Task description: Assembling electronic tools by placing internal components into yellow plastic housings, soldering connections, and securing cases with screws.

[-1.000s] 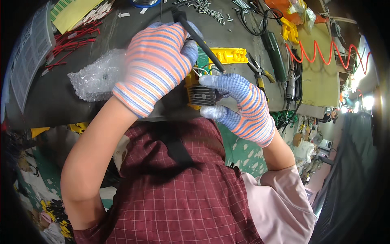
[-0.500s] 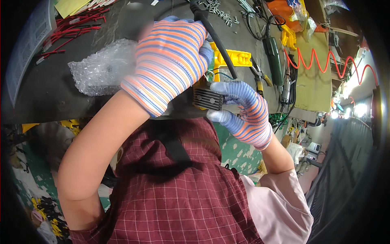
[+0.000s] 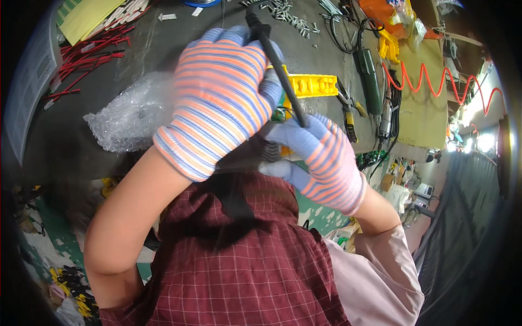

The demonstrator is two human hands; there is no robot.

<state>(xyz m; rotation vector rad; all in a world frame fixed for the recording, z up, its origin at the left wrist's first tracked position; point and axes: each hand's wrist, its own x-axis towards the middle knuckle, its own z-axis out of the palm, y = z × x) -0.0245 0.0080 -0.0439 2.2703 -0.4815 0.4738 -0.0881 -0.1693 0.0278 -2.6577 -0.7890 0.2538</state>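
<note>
My left hand (image 3: 220,92), in a striped knit glove, is closed, its fingers curled beside a thick black cable (image 3: 280,70). What lies inside its grip is mostly hidden. Below its thumb shows part of a green circuit board (image 3: 280,113) with wires. My right hand (image 3: 326,160), gloved alike, pinches a black finned heat sink (image 3: 270,151) between thumb and fingers. The cable slants down to the right hand's fingers. A yellow plastic housing (image 3: 312,85) lies just beyond, between the hands.
Bubble wrap (image 3: 130,114) lies left of my left hand. Red wires (image 3: 89,57) and a yellow pad (image 3: 87,19) are farther left. Screws (image 3: 291,16) are scattered at the back. Pliers (image 3: 349,108), a dark green tool (image 3: 368,81) and a red coiled hose (image 3: 424,81) are right.
Both hands have come slightly nearer to me. The right fingers have closed over the heat sink, which has turned and shows less of its face. The cable's lower end has shifted left and nearer.
</note>
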